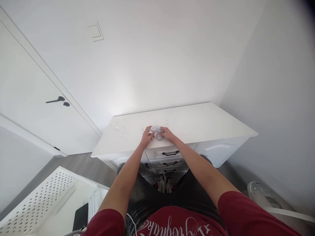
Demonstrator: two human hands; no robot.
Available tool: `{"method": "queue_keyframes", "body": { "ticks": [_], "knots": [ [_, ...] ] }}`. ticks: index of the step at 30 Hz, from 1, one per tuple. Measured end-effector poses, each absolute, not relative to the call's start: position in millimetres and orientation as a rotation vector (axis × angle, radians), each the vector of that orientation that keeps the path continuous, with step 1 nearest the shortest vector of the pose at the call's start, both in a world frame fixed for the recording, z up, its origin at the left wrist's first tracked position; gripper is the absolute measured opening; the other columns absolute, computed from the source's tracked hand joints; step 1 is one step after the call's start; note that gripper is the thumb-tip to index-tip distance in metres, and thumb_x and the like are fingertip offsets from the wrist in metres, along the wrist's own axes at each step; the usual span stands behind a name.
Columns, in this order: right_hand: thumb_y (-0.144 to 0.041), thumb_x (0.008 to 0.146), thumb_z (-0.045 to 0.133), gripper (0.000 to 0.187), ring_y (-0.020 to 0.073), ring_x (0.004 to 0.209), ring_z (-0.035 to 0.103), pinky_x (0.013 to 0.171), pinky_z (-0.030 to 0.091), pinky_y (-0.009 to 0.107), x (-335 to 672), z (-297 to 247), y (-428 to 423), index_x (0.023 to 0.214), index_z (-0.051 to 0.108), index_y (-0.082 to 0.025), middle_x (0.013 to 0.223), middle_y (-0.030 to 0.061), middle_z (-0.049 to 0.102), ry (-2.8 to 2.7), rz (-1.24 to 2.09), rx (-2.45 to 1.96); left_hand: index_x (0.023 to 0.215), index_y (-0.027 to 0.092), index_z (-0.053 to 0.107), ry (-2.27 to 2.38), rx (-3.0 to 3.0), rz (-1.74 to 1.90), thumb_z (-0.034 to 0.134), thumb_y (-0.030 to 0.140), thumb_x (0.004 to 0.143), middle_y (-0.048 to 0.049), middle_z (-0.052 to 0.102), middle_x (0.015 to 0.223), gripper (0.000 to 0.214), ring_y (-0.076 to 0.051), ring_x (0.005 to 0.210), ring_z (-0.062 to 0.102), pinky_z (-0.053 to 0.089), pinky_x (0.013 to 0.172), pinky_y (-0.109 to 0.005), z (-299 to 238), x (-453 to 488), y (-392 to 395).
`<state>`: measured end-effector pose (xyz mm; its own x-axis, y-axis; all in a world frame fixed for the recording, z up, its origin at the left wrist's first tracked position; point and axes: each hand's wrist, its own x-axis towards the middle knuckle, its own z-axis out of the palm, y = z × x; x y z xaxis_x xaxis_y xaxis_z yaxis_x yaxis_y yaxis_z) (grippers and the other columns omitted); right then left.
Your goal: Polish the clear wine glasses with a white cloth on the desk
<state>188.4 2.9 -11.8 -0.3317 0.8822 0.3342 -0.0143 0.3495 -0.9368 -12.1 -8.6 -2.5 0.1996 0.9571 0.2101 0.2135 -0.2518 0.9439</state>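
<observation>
White drawer cabinet (197, 126) spans mid-frame, against a plain wall (157, 65). Left hand (147, 136) and right hand (168, 133) pinch a small white-grey object (156, 129) at frame centre; slack fingers might drop it.

They wear a dk red tee (177, 213) w/ short sleeves (107, 224) & wht cursive lettering (169, 225) across the front, blk trousers (142, 195) w/ slight sheen, & sneakers (161, 184) in wht, dk & red.
</observation>
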Motion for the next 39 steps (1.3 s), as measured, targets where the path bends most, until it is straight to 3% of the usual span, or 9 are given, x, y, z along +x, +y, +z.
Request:
{"method": "queue_keyframes", "body": {
  "ticks": [5, 12, 19, 22, 27, 31, 35, 37, 39],
  "knots": [
    [-0.036, 0.078, 0.064, 0.031, 0.0179, 0.083, 0.056, 0.081, 0.042, 0.031, 188.4, -10.6, 2.5, 0.103, 0.071, -0.019, 0.093, 0.0024, 0.068, -1.660, 1.089, -0.791, 0.114, 0.019, 0.054, 1.169, 1.585, 1.094, 0.056, 0.056, 0.091, -0.0036, 0.066, 0.080, 0.044, -0.008, 0.053, 0.057, 0.046, 0.051, -0.021, -3.7, -10.3, -6.8],
    [-0.041, 0.082, 0.062, 0.039, 0.0180, 0.083, 0.056, 0.078, 0.043, 0.029, 185.8, -4.0, -2.0, 0.113, 0.068, -0.018, 0.097, 0.0048, 0.068, -1.585, 1.191, -0.793, 0.138, 0.030, 0.037, 1.084, 1.606, 1.186, 0.064, 0.040, 0.088, -0.0103, 0.053, 0.124, 0.058, -0.013, 0.081, 0.068, 0.052, 0.056, -0.021, -1.0, -9.5, -9.2],
    [-0.032, 0.076, 0.064, 0.033, 0.0167, 0.081, 0.055, 0.079, 0.041, 0.030, 188.3, -9.1, 0.3, 0.105, 0.071, -0.019, 0.092, 0.0018, 0.068, -1.624, 1.099, -0.830, 0.112, 0.021, 0.049, 1.137, 1.583, 1.141, 0.056, 0.047, 0.093, -0.0022, 0.059, 0.089, 0.034, -0.007, 0.057, 0.059, 0.050, 0.051, -0.021, -7.5, -11.5, -4.2],
    [-0.038, 0.077, 0.065, 0.034, 0.0156, 0.078, 0.054, 0.075, 0.042, 0.028, 186.4, -7.5, -0.3, 0.105, 0.070, -0.019, 0.089, 0.0014, 0.067, -1.590, 1.149, -0.851, 0.119, 0.022, 0.046, 1.147, 1.564, 1.141, 0.054, 0.053, 0.093, -0.0041, 0.059, 0.095, 0.042, -0.009, 0.064, 0.063, 0.050, 0.052, -0.020, -4.5, -10.2, -6.0],
    [-0.043, 0.077, 0.065, 0.040, 0.0182, 0.081, 0.056, 0.074, 0.043, 0.029, 186.2, -7.9, 0.2, 0.107, 0.070, -0.017, 0.091, 0.0038, 0.067, -1.560, 1.195, -0.843, 0.134, 0.029, 0.041, 1.111, 1.622, 1.156, 0.063, 0.044, 0.088, -0.0098, 0.049, 0.122, 0.053, -0.014, 0.084, 0.068, 0.052, 0.053, -0.020, 0.2, -10.4, -9.8],
    [-0.038, 0.076, 0.065, 0.034, 0.0198, 0.083, 0.057, 0.079, 0.044, 0.031, 186.9, -11.1, 1.9, 0.102, 0.072, -0.017, 0.092, 0.0040, 0.068, -1.630, 1.138, -0.833, 0.125, 0.026, 0.046, 1.128, 1.584, 1.211, 0.064, 0.040, 0.087, -0.0058, 0.054, 0.109, 0.045, -0.009, 0.068, 0.065, 0.051, 0.052, -0.021, -2.6, -11.8, -7.7],
    [-0.039, 0.077, 0.066, 0.037, 0.0209, 0.088, 0.058, 0.081, 0.044, 0.031, 184.6, -9.3, 0.9, 0.106, 0.070, -0.018, 0.093, 0.0037, 0.068, -1.702, 1.086, -0.815, 0.114, 0.022, 0.049, 1.212, 1.555, 1.232, 0.055, 0.049, 0.092, -0.0003, 0.056, 0.083, 0.036, -0.007, 0.052, 0.055, 0.047, 0.050, -0.021, -4.3, -12.0, -5.7],
    [-0.041, 0.076, 0.068, 0.036, 0.0201, 0.086, 0.057, 0.079, 0.044, 0.030, 183.7, -7.5, 0.0, 0.104, 0.070, -0.018, 0.092, 0.0032, 0.067, -1.711, 1.095, -0.824, 0.113, 0.021, 0.050, 1.218, 1.553, 1.225, 0.052, 0.054, 0.093, -0.0020, 0.058, 0.085, 0.038, -0.008, 0.055, 0.057, 0.047, 0.050, -0.021, -2.8, -11.5, -6.6],
    [-0.044, 0.078, 0.067, 0.036, 0.0187, 0.082, 0.056, 0.077, 0.044, 0.030, 184.0, -6.0, -0.6, 0.103, 0.069, -0.018, 0.091, 0.0029, 0.067, -1.646, 1.142, -0.827, 0.120, 0.023, 0.048, 1.184, 1.572, 1.207, 0.057, 0.052, 0.091, -0.0066, 0.059, 0.104, 0.042, -0.010, 0.066, 0.063, 0.048, 0.050, -0.020, -0.3, -11.0, -8.7]
  ]
}}
